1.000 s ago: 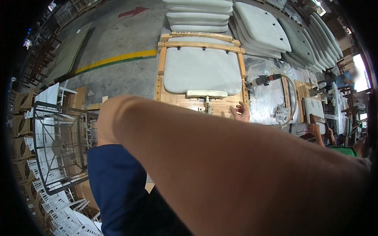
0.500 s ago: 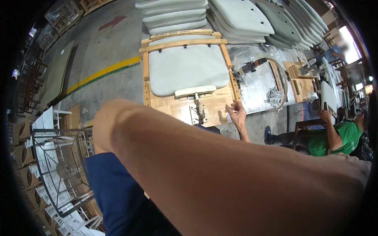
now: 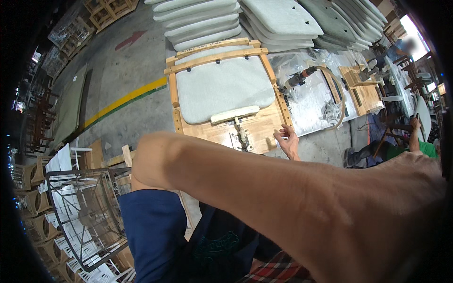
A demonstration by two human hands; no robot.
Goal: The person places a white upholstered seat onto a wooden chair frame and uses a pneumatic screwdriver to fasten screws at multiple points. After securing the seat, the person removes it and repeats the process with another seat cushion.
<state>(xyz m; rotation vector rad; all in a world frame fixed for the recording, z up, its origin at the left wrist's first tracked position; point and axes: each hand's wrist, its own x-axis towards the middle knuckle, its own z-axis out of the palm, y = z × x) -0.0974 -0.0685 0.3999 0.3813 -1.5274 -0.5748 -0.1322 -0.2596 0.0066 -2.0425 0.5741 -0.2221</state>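
Observation:
My left forearm [image 3: 236, 174] is raised and bent, crossing the picture from the elbow at the left to the right. At the right rim the back of my left hand [image 3: 417, 165] shows in part; its fingers are hidden. My right hand [image 3: 289, 141] is at the near right corner of a wooden jig [image 3: 262, 137], thumb and fingers apart, holding nothing. A pale grey upholstered panel [image 3: 224, 87] lies in the jig beneath a wooden crossbar [image 3: 222, 61]. Along the panel's near edge sits a padded bar [image 3: 234, 114], joined to a metal toggle clamp [image 3: 241, 133].
Stacks of pale padded panels [image 3: 198, 23] stand beyond the jig. To its right, a power tool [image 3: 298, 81] with a hose lies on plastic-covered tabletop. A wire basket [image 3: 87, 221] is at the lower left. A person in green [image 3: 427, 148] is at the right.
The view has shifted, and my left forearm lies flatter across it. My right hand stays by the jig's corner. The person in green appears farther right, more hidden behind my arm.

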